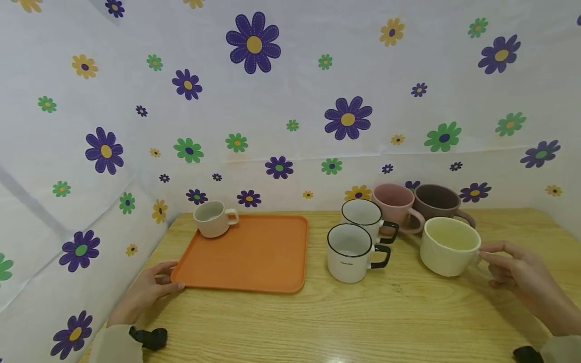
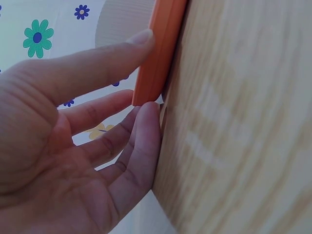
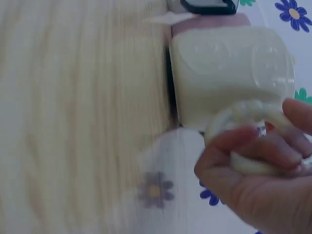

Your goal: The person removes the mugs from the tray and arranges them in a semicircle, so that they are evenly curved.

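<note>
My left hand (image 1: 147, 288) holds the near left corner of the orange tray (image 1: 254, 262), its thumb along the near rim and its bent fingers around the left side, as the left wrist view shows. A small grey-beige cup (image 1: 212, 224) stands on the tray's far left corner, its handle pointing right. Over on the right, my right hand (image 1: 522, 272) grips the handle (image 3: 219, 124) of a wide pale yellow mug (image 1: 447, 254), with fingers curled through the loop. That mug tilts slightly and overlaps the brown mug behind it in the head view.
Left of the yellow mug, two white mugs with black rims and handles stand front and back: the nearer white mug (image 1: 347, 267) and the farther white mug (image 1: 360, 214). Behind are a pink mug (image 1: 392, 201) and a brown mug (image 1: 436, 199). A flowered cloth (image 1: 290, 75) backs the wooden table (image 1: 290, 327).
</note>
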`<state>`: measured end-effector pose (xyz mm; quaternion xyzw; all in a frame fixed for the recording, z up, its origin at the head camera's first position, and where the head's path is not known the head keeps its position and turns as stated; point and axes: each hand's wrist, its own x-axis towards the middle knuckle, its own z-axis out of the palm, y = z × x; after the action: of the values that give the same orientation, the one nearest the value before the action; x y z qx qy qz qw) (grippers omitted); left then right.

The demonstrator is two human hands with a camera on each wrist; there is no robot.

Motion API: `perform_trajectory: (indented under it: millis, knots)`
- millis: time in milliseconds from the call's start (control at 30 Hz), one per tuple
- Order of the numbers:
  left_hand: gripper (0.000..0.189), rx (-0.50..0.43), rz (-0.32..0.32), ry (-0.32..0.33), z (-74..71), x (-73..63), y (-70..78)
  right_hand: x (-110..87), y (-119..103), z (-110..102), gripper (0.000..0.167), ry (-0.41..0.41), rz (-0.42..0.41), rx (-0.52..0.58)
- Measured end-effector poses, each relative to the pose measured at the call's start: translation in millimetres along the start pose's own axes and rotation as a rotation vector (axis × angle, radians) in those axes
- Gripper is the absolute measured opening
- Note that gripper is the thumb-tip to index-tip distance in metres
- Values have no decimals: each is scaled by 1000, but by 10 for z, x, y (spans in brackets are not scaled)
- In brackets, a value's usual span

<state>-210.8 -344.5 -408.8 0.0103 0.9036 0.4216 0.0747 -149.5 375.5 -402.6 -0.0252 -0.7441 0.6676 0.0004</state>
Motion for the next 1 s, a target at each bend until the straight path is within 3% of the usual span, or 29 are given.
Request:
perform_trajectory:
  millis: [133, 400, 600, 867, 1000]
  knots:
    - [72, 7, 5, 7, -15, -10, -28, 32, 4, -45, 37, -52, -34, 14]
    - [75, 2, -21, -9, -14, 2, -29, 112, -7, -189, 28, 2, -54, -329]
    - [75, -6, -37, -16, -7, 12, -24, 151, -31, -265, 18, 30, -18, -441]
    - [75, 12, -18, -8, 3, 17, -1, 195, -51, -348, 38, 94, -55, -574]
    - [74, 7, -20, -7, 0, 20, 6, 212, -57, -363, 40, 107, -51, -581]
